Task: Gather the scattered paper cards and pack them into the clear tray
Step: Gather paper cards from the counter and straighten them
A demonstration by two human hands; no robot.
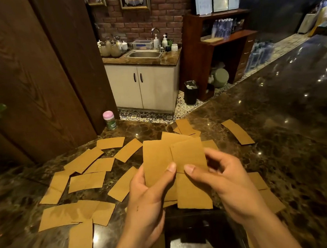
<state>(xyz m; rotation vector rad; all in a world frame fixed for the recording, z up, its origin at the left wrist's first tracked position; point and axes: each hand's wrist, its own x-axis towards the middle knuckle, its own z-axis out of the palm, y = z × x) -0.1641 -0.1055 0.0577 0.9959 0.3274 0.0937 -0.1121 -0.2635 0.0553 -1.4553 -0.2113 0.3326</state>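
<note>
I have both hands up over the worktop [273,117], each pinching brown paper cards: my left hand [148,197] clamps a card [155,162] between thumb and fingers, and my right hand [225,179] pinches another [189,154] that overlaps it, the two fanned upright in front of me. I judge I hold them this way to square their edges into one stack before packing. A further card [193,193] hangs below them; I cannot tell which hand carries it. Most loose cards [85,182] lie scattered flat on the worktop, mainly to my left, some overlapping, with one [237,131] well apart at the far right. Directly below my wrists sits a dark glossy shape [194,233], possibly the clear tray, though I cannot be sure. A pink-lidded jar [109,120] stands at the far edge.
</note>
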